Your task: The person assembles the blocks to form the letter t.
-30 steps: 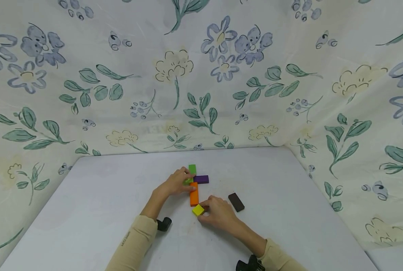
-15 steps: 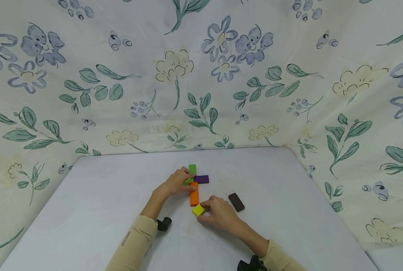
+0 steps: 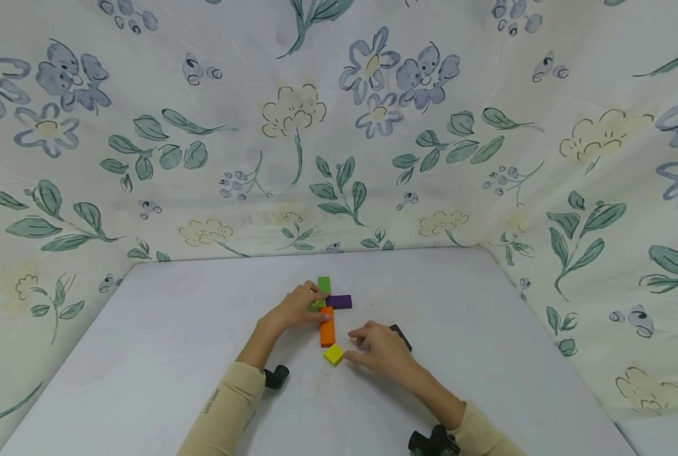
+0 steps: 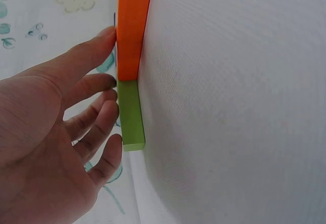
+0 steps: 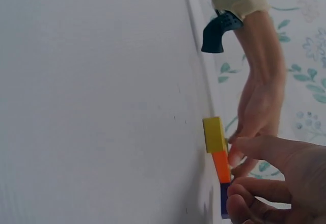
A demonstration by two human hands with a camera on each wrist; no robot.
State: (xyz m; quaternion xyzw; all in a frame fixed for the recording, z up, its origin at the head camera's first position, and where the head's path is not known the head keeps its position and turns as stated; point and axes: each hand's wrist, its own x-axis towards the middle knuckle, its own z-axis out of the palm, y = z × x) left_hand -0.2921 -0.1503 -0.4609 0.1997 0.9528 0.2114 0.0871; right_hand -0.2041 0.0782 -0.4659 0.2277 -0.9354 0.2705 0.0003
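Observation:
In the head view, my left hand [image 3: 296, 308] rests its fingertips on a green block [image 3: 324, 284] and its thumb on an orange block [image 3: 327, 333]. The left wrist view shows its fingers relaxed against the tops of the orange block [image 4: 133, 35] and green block [image 4: 131, 114]. A purple block [image 3: 343, 301] lies crosswise at the right of the row. A yellow block [image 3: 334, 354] sits turned at the orange block's near end. My right hand [image 3: 386, 352], fingers loosely bent and holding nothing, hovers just right of the yellow block. It partly hides a dark brown block [image 3: 405, 339].
All the blocks lie on a white table [image 3: 162, 354]. A flower-patterned cloth [image 3: 293, 190] stands behind and along the sides. Each wrist carries a black camera mount, such as the left one [image 3: 277, 377].
My right hand has let go of the yellow block and shifted right, now covering part of the dark brown block. The left hand and the other blocks keep their places.

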